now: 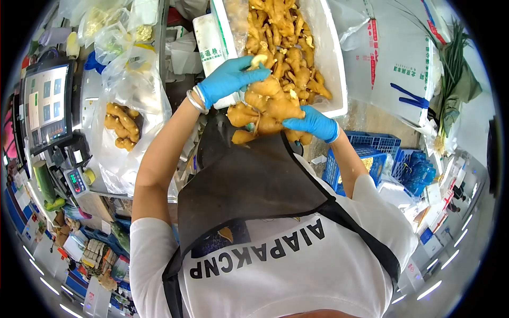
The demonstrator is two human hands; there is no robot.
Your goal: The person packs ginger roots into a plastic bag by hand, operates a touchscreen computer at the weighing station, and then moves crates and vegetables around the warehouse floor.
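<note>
Ginger [275, 104] is gripped between the left hand [228, 80], far left, and right hand [315, 125], near right; knobbly, yellow-brown lobes are shown.

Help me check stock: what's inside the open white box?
Ginger pieces are piled inside the box. The pile hides what's beneath; the held ginger hides part of the near end.

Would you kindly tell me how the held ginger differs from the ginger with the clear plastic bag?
The held ginger looks larger and widely branched; the other ginger looks smaller and narrower. The held ginger is between the left hand and right hand; the other ginger lies untouched. Both are knobbly and yellowish-brown.
</note>
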